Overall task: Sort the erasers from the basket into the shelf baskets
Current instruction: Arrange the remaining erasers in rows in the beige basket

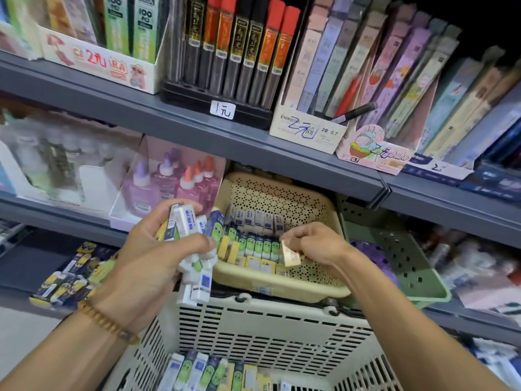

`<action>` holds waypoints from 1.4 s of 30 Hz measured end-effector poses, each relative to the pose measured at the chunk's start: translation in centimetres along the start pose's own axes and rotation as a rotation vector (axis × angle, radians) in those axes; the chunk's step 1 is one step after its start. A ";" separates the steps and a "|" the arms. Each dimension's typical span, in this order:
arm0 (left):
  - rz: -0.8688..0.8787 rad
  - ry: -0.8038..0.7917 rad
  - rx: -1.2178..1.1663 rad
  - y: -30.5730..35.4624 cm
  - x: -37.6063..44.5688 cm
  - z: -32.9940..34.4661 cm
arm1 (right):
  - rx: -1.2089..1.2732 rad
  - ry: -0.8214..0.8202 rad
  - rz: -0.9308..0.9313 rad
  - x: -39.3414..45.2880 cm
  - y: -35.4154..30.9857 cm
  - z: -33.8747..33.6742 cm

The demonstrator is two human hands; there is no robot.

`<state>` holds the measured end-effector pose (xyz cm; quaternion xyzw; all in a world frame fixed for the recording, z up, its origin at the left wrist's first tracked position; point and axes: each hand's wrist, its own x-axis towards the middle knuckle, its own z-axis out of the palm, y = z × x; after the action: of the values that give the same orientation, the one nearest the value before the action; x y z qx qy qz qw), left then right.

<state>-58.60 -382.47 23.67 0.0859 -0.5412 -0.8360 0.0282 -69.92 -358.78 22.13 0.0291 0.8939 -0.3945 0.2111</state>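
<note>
The left hand (146, 249) grips a big bunch of erasers (194, 266); the right hand (313, 244) pinches 1 yellow eraser (291, 253) over the tan shelf basket (282, 286). More erasers lie in the near white basket (253, 328).

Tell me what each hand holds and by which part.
Left hand grips a bundle of erasers round its middle. Right hand pinches one yellow eraser by its upper end.

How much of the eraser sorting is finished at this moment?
Partly done. Rows of erasers already fill the beige shelf basket. The left hand grips a mixed bunch, and the right hand pinches a yellow eraser over it. More erasers remain in the white basket below.
</note>
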 end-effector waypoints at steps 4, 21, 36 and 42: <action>-0.005 0.002 -0.001 -0.1 -0.1 0.3 | -0.139 -0.036 0.017 -0.4 1.3 0.2; 0.008 0.004 -0.050 0.4 0.2 -0.1 | -0.403 0.096 -0.129 0.0 -0.7 1.9; 0.013 0.042 -0.037 0.6 0.4 -0.5 | -0.041 -0.238 -0.088 1.7 -2.9 4.8; 0.001 0.029 -0.005 0.2 0.4 -0.4 | -0.151 -0.178 -0.182 1.7 -2.9 5.6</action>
<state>-58.94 -382.95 23.67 0.0977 -0.5388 -0.8360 0.0365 -70.16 -365.01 20.13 -0.1033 0.8976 -0.3447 0.2546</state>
